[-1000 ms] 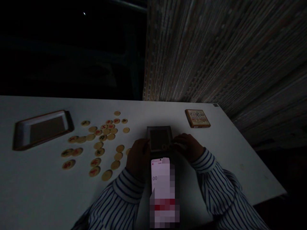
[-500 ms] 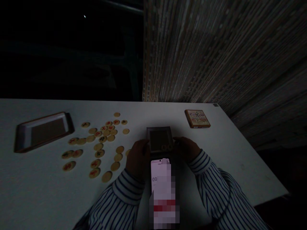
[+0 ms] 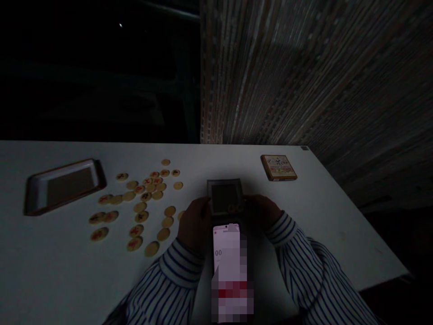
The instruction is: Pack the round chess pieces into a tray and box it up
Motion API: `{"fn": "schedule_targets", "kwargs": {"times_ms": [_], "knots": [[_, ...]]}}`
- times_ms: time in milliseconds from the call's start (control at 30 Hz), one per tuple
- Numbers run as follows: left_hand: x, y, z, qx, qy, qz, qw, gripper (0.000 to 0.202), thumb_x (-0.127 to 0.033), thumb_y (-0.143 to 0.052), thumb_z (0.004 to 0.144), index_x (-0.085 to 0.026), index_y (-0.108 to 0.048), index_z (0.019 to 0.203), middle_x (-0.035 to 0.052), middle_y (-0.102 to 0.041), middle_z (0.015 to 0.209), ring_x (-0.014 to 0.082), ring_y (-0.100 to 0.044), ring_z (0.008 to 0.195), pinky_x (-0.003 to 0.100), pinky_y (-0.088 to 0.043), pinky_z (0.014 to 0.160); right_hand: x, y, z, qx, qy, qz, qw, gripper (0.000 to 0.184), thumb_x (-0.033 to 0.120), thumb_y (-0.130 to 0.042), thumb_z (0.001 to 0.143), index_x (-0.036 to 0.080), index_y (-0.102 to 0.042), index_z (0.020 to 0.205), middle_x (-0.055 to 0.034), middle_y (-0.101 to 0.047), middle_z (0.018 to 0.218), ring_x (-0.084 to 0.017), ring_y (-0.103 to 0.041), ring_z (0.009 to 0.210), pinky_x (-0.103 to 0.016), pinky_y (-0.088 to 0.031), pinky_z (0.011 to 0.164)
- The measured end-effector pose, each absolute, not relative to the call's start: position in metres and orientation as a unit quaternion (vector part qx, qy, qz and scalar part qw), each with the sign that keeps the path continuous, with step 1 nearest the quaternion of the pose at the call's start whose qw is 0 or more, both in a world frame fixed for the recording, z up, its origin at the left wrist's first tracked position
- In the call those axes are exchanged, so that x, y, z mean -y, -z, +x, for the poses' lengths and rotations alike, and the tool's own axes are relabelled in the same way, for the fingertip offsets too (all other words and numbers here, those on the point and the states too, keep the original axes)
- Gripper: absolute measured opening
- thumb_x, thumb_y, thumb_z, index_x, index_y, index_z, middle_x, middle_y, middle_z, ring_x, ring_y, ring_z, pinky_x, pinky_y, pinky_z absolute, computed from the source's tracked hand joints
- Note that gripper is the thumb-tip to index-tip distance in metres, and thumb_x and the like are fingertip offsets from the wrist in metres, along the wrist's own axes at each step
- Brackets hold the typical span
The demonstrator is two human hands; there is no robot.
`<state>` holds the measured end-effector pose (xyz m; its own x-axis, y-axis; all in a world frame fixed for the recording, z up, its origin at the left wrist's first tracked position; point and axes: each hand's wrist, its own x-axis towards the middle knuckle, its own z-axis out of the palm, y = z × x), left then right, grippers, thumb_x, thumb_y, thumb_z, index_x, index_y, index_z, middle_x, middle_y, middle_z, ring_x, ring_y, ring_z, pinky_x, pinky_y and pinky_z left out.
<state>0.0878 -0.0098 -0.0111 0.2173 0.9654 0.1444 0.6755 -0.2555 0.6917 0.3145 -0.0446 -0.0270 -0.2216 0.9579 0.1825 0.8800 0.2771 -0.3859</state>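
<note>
A small dark shallow box (image 3: 214, 209) sits in front of me, with two round pieces (image 3: 236, 208) at its near right corner. My left hand (image 3: 193, 224) grips the left side of this box, its fingertips partly hidden in shadow. On the opposite side, my right hand (image 3: 264, 210) holds the right edge with bent fingers. Just below the box lies a lit phone (image 3: 226, 257), its screen partly blurred out. Left of my left hand, several round wooden Chinese chess pieces (image 3: 135, 230) are scattered, some showing red or black characters, others blank side up.
A rectangular tray-like box lid (image 3: 30, 194) rests at the far left of the white table (image 3: 324, 216). At the back right lies a flat box with a printed cover (image 3: 279, 167). A pleated curtain (image 3: 243, 90) hangs behind the table. The room is dark.
Both hands keep their hold on the small box with almost no movement. The view has shifted very slightly, so the pieces and lid at left appear a little further right.
</note>
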Motion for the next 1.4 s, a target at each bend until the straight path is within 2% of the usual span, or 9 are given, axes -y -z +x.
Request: {"fn": "schedule_targets", "kwargs": {"times_ms": [333,567,667,967,1400], "knots": [[0.011,0.009,0.088,-0.561,-0.297,0.729,0.255,0.031,-0.027,-0.043,0.079,-0.015,-0.060,0.103,0.0077,-0.064,0.100,0.0193,-0.059,0.092,0.032,-0.047,0.081,0.046,0.025,0.315,0.773,-0.097,-0.596,0.194,0.045,0.033,-0.056,0.073,0.016,-0.052,0.115,-0.0075,-0.064,0.093,-0.018,-0.059,0.085,-0.032,-0.047,0.076],[0.010,0.011,0.087,-0.557,-0.329,0.729,0.223,0.028,-0.025,-0.043,0.079,-0.015,-0.061,0.098,0.0074,-0.064,0.096,0.0185,-0.060,0.088,0.031,-0.048,0.078,0.049,0.016,0.309,0.705,-0.105,-0.653,0.256,0.029,0.030,-0.051,0.077,0.018,-0.060,0.103,-0.0048,-0.065,0.080,-0.015,-0.059,0.068,-0.029,-0.049,0.065],[0.010,0.011,0.087,-0.549,-0.347,0.730,0.214,0.026,-0.025,-0.044,0.078,-0.015,-0.061,0.096,0.0070,-0.064,0.093,0.0174,-0.061,0.083,0.030,-0.049,0.075,0.049,0.016,0.309,0.693,-0.095,-0.664,0.264,0.026,0.029,-0.049,0.078,0.018,-0.062,0.098,-0.0055,-0.066,0.078,-0.015,-0.060,0.068,-0.029,-0.049,0.064],[0.013,0.010,0.089,-0.515,-0.390,0.734,0.212,0.017,-0.024,-0.049,0.077,-0.018,-0.061,0.088,0.0040,-0.064,0.086,0.0131,-0.061,0.071,0.025,-0.050,0.065,0.048,0.018,0.313,0.680,-0.067,-0.668,0.295,0.027,0.035,-0.044,0.081,0.019,-0.065,0.088,-0.0068,-0.068,0.081,-0.017,-0.061,0.070,-0.028,-0.049,0.061],[0.032,-0.007,0.065,-0.482,-0.400,0.762,0.167,0.016,-0.019,-0.049,0.076,-0.018,-0.060,0.088,0.0039,-0.064,0.084,0.0125,-0.060,0.069,0.025,-0.050,0.064,0.047,0.018,0.314,0.712,-0.018,-0.618,0.333,0.027,0.033,-0.041,0.083,0.018,-0.064,0.086,-0.0066,-0.067,0.077,-0.015,-0.060,0.064,-0.028,-0.048,0.059]]}}
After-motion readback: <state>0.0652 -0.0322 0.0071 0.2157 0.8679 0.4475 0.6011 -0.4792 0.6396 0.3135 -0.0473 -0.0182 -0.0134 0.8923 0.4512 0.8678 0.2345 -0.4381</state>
